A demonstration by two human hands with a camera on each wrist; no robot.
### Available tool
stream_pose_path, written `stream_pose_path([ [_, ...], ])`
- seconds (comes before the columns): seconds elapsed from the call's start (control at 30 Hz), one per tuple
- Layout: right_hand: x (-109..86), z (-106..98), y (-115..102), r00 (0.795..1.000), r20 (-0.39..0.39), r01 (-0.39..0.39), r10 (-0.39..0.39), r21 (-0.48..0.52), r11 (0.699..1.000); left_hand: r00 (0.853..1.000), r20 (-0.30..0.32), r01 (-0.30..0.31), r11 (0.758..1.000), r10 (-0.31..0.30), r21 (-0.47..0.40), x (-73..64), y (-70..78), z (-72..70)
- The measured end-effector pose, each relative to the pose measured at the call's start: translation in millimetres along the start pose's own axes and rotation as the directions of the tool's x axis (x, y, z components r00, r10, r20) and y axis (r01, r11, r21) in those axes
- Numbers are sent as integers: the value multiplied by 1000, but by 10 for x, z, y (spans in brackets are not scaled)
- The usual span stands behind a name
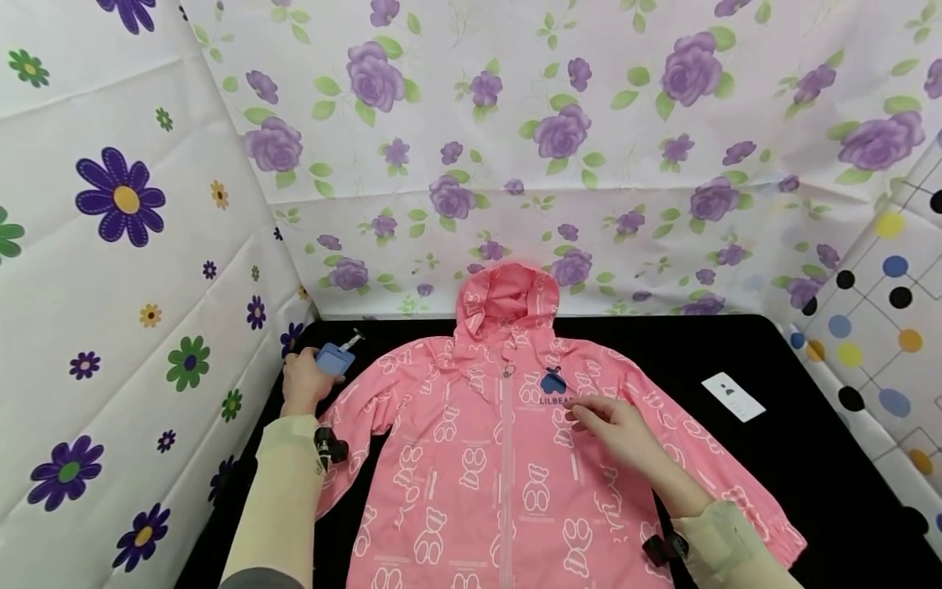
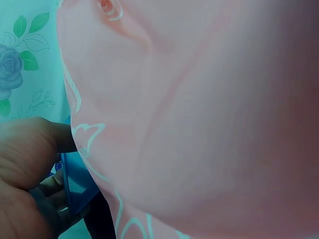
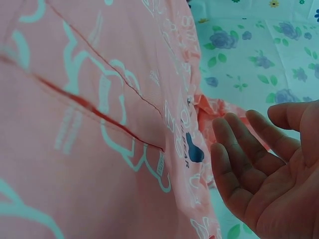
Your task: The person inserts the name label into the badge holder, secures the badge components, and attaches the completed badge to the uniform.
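Note:
A pink hooded zip jacket (image 1: pixel 471 458), printed with white bear outlines, lies spread front up on the black table. Beside its sleeve at the left, my left hand (image 1: pixel 305 383) grips a blue badge holder (image 1: pixel 334 360) with a strap and metal clip at its top. In the left wrist view, the thumb and fingers are on either side of the badge holder (image 2: pixel 76 179), which the jacket partly hides. My right hand (image 1: pixel 621 429) is over the jacket's chest, fingertips right by the dark blue logo (image 1: pixel 553 383). Its fingers are loosely bent around nothing in the right wrist view.
A white card (image 1: pixel 733 397) with a small dark figure lies on the black table (image 1: pixel 662 343) at the right, beyond the sleeve. Flower-printed sheets (image 1: pixel 456 164) rise behind and to the left, and a dotted sheet (image 1: pixel 898 327) stands at the right.

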State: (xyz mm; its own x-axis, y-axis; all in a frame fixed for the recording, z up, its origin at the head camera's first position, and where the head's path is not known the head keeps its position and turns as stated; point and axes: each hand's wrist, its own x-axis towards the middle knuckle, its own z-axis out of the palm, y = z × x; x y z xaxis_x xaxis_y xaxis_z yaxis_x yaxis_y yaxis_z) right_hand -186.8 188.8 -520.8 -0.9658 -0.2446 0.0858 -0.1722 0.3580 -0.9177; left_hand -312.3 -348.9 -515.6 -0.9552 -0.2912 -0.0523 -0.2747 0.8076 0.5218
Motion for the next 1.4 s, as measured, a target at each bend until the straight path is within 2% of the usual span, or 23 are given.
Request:
stream_pose_path([
  [0.23, 31, -18, -16, 1000, -7, 6, -6, -18, 1000, 1000, -14, -2, 999, 1, -55, -16, 17, -13],
  [0.47, 58, -26, -53, 1000, -3, -6, 6, -30, 1000, 997, -66, 21, 983, -33, -182, 1, -77, -41],
  [0.63, 68, -66, -72, 1000, -1, -4, 4, -18, 1000, 998, -54, 23, 951, -41, -309, -60, -63, -61],
  [0.8, 70, -146, -84, 1000, -29, -4, 4, 13, 1000, 994, -93, 12, 890, -61, -455, -201, 106, -119],
  [0.93, 71, -184, -94, 998, -57, -5, 8, 45, 999, 986, -131, 6, 801, -106, -599, -336, 287, -152],
  [1.03, 62, -171, -109, 998, -53, -10, 14, 71, 997, 979, -147, -5, 710, -139, -704, -481, 420, -132],
  [1.07, 60, -160, -119, 999, -49, -12, 16, 80, 997, 977, -159, -21, 675, -143, -738, -543, 471, -114],
  [1.13, 62, -138, -141, 999, -44, -9, 14, 93, 996, 975, -172, -59, 585, -139, -809, -666, 582, -72],
  [1.3, 101, -119, -243, 998, -64, 19, -13, 90, 996, 987, -129, -86, 359, -98, -929, -926, 898, 72],
  [1.4, 136, -129, -318, 996, -80, 42, -33, 104, 994, 993, -110, -93, 268, -50, -959, -1050, 1103, 171],
])
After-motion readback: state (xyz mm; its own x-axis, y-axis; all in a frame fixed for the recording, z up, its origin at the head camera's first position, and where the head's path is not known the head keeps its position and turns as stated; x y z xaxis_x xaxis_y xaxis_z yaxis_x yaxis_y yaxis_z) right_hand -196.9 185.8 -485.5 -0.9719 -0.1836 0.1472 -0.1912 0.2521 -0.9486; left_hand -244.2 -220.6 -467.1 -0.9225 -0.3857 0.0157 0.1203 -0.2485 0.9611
